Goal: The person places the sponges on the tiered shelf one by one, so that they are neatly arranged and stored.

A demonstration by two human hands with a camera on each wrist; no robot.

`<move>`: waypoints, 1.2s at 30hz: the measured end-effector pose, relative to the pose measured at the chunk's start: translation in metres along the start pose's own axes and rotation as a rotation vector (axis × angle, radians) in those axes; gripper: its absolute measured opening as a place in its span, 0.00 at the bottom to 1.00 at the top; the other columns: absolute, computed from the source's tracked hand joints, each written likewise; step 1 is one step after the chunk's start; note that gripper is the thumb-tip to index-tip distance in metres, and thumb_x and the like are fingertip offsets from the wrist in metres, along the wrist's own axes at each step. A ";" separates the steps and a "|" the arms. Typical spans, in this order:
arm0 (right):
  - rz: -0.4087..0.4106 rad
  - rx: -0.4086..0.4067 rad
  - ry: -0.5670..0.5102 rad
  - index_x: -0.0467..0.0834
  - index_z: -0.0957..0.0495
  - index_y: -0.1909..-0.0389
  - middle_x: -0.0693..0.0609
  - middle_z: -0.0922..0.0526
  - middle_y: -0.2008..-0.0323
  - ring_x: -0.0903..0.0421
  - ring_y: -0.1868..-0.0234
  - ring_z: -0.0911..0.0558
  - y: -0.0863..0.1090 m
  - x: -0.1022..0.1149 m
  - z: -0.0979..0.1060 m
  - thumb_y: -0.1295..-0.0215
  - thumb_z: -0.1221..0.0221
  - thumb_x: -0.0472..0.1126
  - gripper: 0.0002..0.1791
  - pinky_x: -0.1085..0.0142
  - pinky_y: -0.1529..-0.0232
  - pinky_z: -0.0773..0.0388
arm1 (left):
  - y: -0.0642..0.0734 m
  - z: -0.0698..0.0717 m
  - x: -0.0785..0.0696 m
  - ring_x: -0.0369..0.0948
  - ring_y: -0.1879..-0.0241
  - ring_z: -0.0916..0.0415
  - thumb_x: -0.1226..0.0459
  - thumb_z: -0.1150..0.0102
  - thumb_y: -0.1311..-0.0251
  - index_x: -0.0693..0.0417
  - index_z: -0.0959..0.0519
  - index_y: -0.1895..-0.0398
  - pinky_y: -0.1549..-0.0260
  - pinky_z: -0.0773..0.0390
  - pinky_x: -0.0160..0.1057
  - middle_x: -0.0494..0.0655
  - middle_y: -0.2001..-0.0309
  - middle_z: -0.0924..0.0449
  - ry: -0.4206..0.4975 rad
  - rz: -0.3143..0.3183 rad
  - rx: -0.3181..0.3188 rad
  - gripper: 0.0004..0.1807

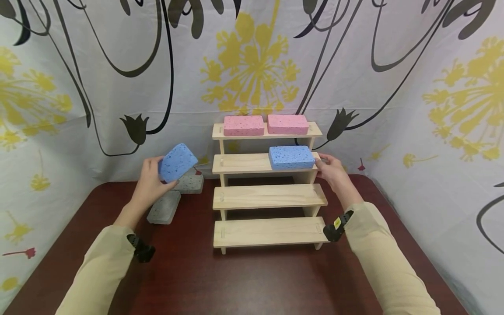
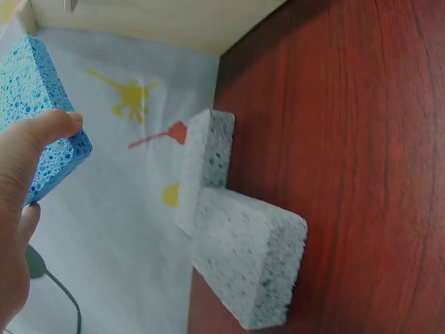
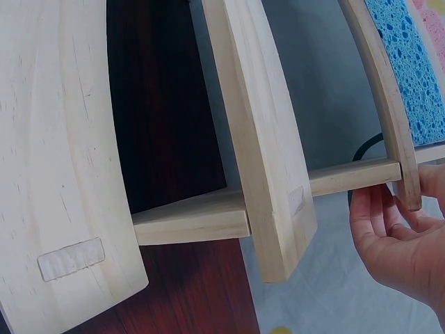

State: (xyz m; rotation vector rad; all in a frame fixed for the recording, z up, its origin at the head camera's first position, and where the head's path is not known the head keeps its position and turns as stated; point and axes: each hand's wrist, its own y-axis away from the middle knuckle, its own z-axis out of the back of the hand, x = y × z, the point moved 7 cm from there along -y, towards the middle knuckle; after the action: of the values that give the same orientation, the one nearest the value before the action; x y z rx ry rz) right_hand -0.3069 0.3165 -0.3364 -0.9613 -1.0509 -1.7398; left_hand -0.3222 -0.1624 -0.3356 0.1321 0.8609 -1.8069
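Observation:
My left hand (image 1: 151, 181) pinches a blue sponge (image 1: 178, 162) between thumb and fingers, tilted, in the air left of the stepped wooden shelf (image 1: 269, 195). In the left wrist view the thumb lies across one face of that sponge (image 2: 59, 156). My right hand (image 1: 332, 173) grips the right end of the shelf's second step from the top; in the right wrist view its fingers (image 3: 368, 216) curl beneath the board. Close by on that step lies another blue sponge (image 1: 292, 157). Two pink sponges (image 1: 244, 126) sit side by side on the top step.
Two grey sponges (image 1: 164, 208) lie touching on the dark red-brown table (image 1: 252, 280), below and beside my left hand. The lower two steps of the shelf hold nothing. A white patterned cloth (image 1: 252, 57) stands behind and at both sides.

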 end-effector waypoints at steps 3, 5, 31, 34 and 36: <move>0.001 -0.004 -0.004 0.45 0.52 0.30 0.37 0.42 0.34 0.44 0.36 0.34 0.000 0.000 0.000 0.29 0.60 0.44 0.29 0.54 0.37 0.36 | -0.003 0.001 -0.010 0.59 0.50 0.38 0.68 0.28 0.63 0.72 0.41 0.41 0.53 0.30 0.59 0.70 0.47 0.42 -0.006 -0.040 -0.014 0.44; 0.002 -0.004 -0.005 0.45 0.52 0.29 0.37 0.42 0.34 0.44 0.36 0.34 0.000 0.000 0.000 0.29 0.60 0.44 0.29 0.54 0.37 0.36 | -0.005 0.001 -0.016 0.59 0.50 0.37 0.68 0.28 0.63 0.71 0.40 0.41 0.54 0.29 0.58 0.70 0.47 0.42 -0.010 -0.063 -0.022 0.44; 0.002 -0.018 -0.012 0.45 0.52 0.30 0.37 0.42 0.34 0.44 0.36 0.34 0.001 0.000 0.000 0.29 0.60 0.44 0.28 0.54 0.37 0.36 | -0.020 -0.002 -0.088 0.55 0.47 0.36 0.67 0.29 0.60 0.66 0.42 0.35 0.53 0.25 0.53 0.66 0.43 0.40 -0.026 -0.253 -0.011 0.46; 0.000 -0.021 -0.009 0.45 0.52 0.29 0.37 0.42 0.33 0.44 0.36 0.35 -0.001 -0.001 0.000 0.29 0.60 0.44 0.28 0.54 0.36 0.36 | -0.022 -0.004 -0.097 0.54 0.47 0.35 0.66 0.30 0.58 0.65 0.42 0.35 0.54 0.24 0.51 0.65 0.42 0.40 -0.029 -0.274 0.002 0.46; 0.010 -0.033 0.001 0.50 0.50 0.30 0.40 0.39 0.35 0.47 0.39 0.30 -0.024 -0.016 0.002 0.31 0.57 0.51 0.30 0.51 0.38 0.35 | -0.023 -0.005 -0.104 0.54 0.46 0.34 0.65 0.31 0.57 0.65 0.42 0.35 0.53 0.25 0.51 0.64 0.42 0.40 -0.026 -0.286 0.013 0.45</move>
State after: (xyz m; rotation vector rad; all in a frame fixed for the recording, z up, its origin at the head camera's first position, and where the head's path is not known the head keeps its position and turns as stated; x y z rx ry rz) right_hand -0.3233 0.3295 -0.3561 -0.9844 -1.0185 -1.7543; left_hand -0.3008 -0.0752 -0.2788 -0.0074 0.8839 -2.0762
